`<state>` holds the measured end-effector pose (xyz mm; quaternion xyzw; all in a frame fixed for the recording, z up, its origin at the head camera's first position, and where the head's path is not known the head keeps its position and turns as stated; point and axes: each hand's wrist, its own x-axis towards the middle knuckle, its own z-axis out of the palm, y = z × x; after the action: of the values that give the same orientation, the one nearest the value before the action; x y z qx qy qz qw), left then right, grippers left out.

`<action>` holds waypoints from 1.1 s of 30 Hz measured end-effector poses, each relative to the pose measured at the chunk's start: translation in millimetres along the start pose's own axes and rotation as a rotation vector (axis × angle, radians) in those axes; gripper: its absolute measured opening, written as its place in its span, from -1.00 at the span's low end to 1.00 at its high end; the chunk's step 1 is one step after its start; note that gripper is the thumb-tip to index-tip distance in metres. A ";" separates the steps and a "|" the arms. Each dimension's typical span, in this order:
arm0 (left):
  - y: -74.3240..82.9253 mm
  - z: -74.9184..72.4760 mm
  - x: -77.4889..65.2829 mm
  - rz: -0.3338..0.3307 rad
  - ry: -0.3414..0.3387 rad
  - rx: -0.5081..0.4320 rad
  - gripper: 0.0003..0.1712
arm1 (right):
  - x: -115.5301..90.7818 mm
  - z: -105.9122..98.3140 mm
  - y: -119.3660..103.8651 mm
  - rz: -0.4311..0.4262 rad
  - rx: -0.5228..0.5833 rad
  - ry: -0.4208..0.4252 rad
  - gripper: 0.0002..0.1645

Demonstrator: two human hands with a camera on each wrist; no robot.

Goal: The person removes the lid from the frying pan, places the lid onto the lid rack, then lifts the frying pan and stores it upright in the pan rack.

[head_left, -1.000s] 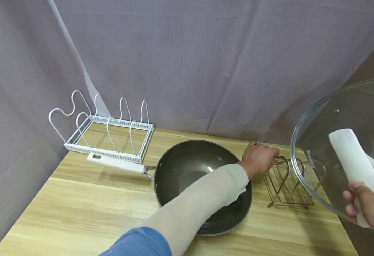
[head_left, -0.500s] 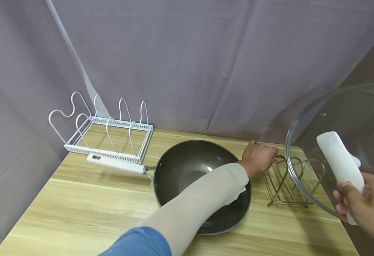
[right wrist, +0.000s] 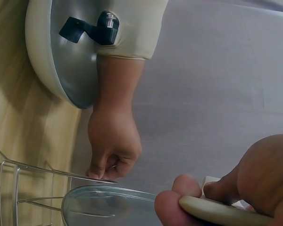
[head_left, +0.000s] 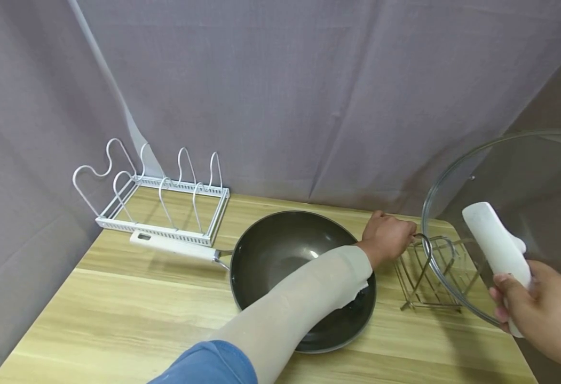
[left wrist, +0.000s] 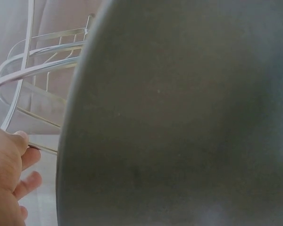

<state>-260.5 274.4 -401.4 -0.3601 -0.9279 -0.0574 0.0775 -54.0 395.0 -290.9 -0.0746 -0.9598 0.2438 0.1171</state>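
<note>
My left hand (head_left: 388,237) reaches over the wok and pinches the end of a small metal wire lid rack (head_left: 417,304); in the left wrist view the fingertips meet its bent wire (left wrist: 42,149). My right hand (head_left: 542,309) grips the long white handle (head_left: 494,240) of a large clear glass lid (head_left: 544,181). The lid stands tilted on edge, its metal rim overlapping the rack's right part in the head view. From the right wrist, the lid's lower rim (right wrist: 108,189) shows right beside the rack's wires. A dark wok (head_left: 280,256) lies under my left forearm.
A white rack (head_left: 155,229) with several upright loops stands at the back left. The wok's white handle (head_left: 172,244) points left, close along that rack's front rail. A grey curtain (head_left: 261,96) hangs behind the wooden table (head_left: 93,314).
My right hand has brought the lid left and slightly down, so that its rim overlaps more of the wire rack. The left hand stays at the rack's end.
</note>
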 end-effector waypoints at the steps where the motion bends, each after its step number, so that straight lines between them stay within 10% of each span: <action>1: -0.1 -0.2 -0.5 0.000 -0.001 0.005 -0.76 | 0.5 -0.2 -1.5 0.006 -0.019 -0.012 -0.70; 33: -0.8 1.1 -1.6 -0.005 0.028 -0.013 -0.80 | 1.9 7.5 6.1 0.014 -0.081 -0.118 -0.58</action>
<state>-260.0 272.9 -402.9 -0.3574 -0.9272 -0.0688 0.0881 -57.2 397.3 -299.9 -0.0713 -0.9736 0.2096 0.0557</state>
